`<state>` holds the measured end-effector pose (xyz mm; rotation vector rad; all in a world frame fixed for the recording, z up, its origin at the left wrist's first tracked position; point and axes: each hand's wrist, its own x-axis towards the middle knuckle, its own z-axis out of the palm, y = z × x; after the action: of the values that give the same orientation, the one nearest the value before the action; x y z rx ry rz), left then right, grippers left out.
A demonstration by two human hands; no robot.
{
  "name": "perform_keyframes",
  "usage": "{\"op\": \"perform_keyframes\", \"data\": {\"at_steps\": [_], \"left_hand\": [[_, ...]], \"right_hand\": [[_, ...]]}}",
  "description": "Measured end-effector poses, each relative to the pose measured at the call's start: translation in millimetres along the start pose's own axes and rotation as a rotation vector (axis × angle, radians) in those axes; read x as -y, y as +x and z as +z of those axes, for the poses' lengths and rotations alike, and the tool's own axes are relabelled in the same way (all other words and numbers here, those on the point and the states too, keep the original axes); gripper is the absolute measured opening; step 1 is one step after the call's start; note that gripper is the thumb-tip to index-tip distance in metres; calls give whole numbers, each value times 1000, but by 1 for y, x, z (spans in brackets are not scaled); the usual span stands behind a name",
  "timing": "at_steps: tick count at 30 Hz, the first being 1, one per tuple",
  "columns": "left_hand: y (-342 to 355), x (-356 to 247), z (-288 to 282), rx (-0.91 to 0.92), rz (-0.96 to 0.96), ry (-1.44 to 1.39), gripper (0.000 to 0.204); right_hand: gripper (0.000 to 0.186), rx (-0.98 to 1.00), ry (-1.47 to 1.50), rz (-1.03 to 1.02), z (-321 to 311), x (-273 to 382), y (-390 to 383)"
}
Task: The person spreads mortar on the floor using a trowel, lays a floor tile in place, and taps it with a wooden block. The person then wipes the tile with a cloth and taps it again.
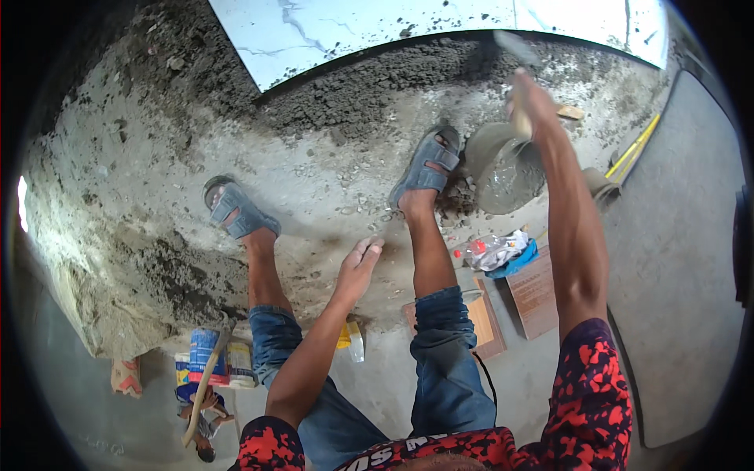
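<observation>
From where I stand, the work sits along the near edge of a white marbled slab, where crumbly grey mortar runs in a band on the rough floor. The right hand is wrapped round the pale handle of what looks like a trowel; its blurred blade reaches up to that near edge, towards the slab's near right corner. The left hand is free, fingers loosely together above the floor between the legs, with nothing in it. Beneath the right forearm is a bucket with wet grey mix inside, just beside the sandal on the right foot.

I'd judge the step in hand to be working the mortar along the slab's edge, though the blur hides whether the blade touches slab, mortar or neither. To my eye, the next move calls for a firm wrist and a low, flat blade, kept clear of the slab's lip and the bucket's rim.
</observation>
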<state>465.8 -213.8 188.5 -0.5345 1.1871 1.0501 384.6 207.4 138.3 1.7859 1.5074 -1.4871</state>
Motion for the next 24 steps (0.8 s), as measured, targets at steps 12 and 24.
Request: {"op": "perform_keyframes", "data": {"at_steps": [12, 24], "left_hand": [[-13, -28, -14, -26, 123, 31, 46], [-29, -55, -41, -40, 252, -121, 46]], "right_hand": [[37, 101, -300, 3, 47, -20, -112], [41, 210, -934, -713, 252, 37, -134]]}}
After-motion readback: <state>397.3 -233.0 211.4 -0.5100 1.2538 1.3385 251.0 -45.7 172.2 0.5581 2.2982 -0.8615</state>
